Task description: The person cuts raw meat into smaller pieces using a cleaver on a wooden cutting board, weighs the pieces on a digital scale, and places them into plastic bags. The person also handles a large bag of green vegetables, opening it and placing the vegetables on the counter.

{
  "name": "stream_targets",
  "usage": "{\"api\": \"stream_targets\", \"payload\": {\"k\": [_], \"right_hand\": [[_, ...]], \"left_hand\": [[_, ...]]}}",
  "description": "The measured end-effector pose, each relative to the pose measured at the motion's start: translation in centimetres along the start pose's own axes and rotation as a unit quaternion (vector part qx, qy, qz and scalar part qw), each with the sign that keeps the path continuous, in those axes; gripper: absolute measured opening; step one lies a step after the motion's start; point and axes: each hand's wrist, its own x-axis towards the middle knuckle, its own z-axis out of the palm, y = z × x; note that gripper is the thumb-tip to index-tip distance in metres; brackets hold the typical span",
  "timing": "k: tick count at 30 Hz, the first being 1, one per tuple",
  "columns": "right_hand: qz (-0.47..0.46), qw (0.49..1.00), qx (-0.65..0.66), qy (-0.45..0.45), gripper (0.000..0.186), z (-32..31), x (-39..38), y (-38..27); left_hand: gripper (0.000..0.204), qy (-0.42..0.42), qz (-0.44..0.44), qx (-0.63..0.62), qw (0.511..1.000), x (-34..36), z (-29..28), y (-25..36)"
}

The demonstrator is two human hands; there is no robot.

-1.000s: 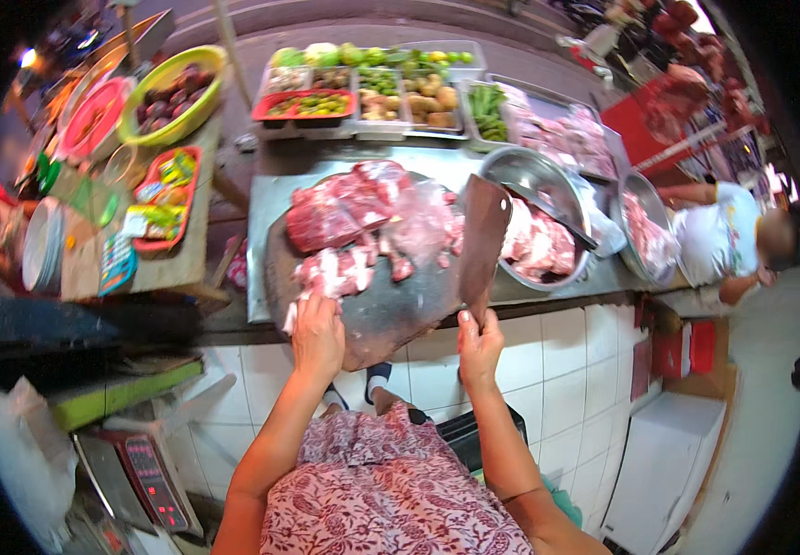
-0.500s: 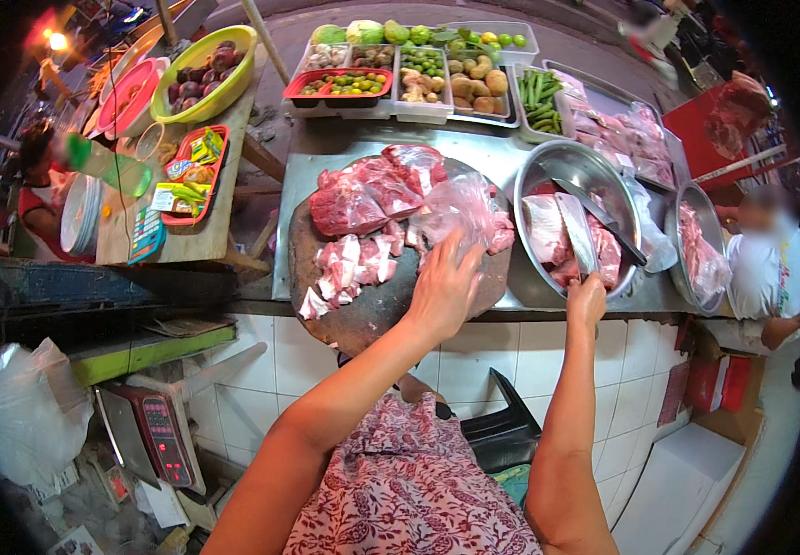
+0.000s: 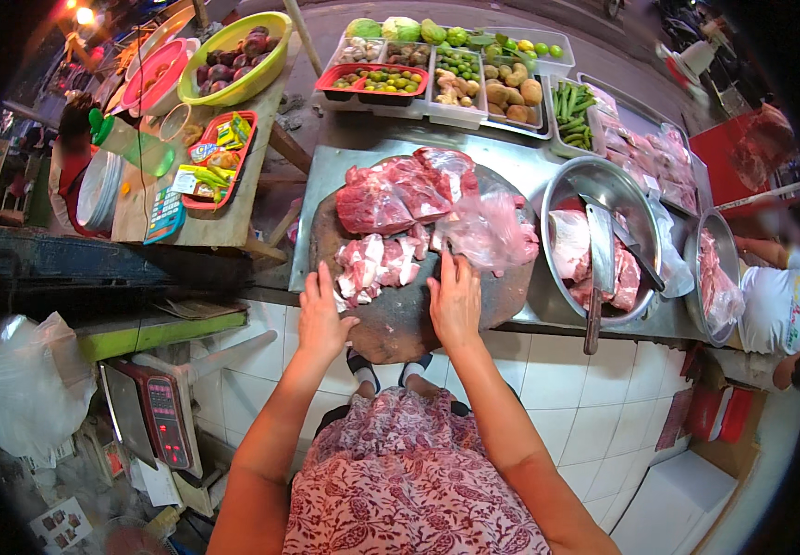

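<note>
Both my hands are over the round wooden chopping board (image 3: 386, 324). My left hand (image 3: 323, 319), its fingers apart, is at the board's left edge beside a pile of cut meat pieces (image 3: 363, 268). Held open with nothing in it, my right hand (image 3: 455, 301) rests near the board's middle, just below a clear plastic bag (image 3: 483, 227) with pinkish contents. Behind the pile lie large red chunks of meat (image 3: 377, 196). To the right, a cleaver (image 3: 601, 245) and a black-handled knife (image 3: 624, 239) lie across meat in a metal bowl (image 3: 554, 192).
Vegetable trays (image 3: 455, 88) line the table's far side, with bagged meat (image 3: 650, 157) at the far right. Another metal basin (image 3: 696, 254) holds meat, near a person in white (image 3: 775, 305). At left are a side table (image 3: 146, 180) and a digital scale (image 3: 164, 416).
My right hand has let go of the cleaver, now in the bowl, and moved left onto the board. My left hand has left the plastic bag and shifted left to the cut pieces.
</note>
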Motion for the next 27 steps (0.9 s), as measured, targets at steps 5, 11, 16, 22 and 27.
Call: {"api": "stream_targets", "payload": {"k": [5, 11, 16, 22, 27], "right_hand": [[-0.011, 0.998, -0.022, 0.06, 0.054, 4.2, 2.7, -0.9], [-0.014, 0.991, 0.105, 0.079, 0.062, 6.7, 3.0, -2.7], [0.015, 0.972, 0.231, 0.028, 0.053, 6.7, 4.3, -4.0], [0.064, 0.946, 0.316, 0.04, 0.049, 6.2, 3.5, -6.5], [0.13, 0.9, 0.41, 0.069, 0.042, 5.9, 1.7, -6.5]], "left_hand": [[0.111, -0.008, 0.01, -0.034, 0.999, 3.7, 0.9, 0.0], [0.091, -0.042, 0.085, -0.156, 0.983, 6.1, 1.2, 1.0], [0.092, -0.017, 0.111, -0.255, 0.96, 6.4, 3.1, 1.2], [0.08, -0.038, 0.083, -0.417, 0.905, 8.1, 6.1, 0.6], [0.078, -0.088, 0.122, -0.348, 0.925, 6.2, 3.7, 1.7]]}}
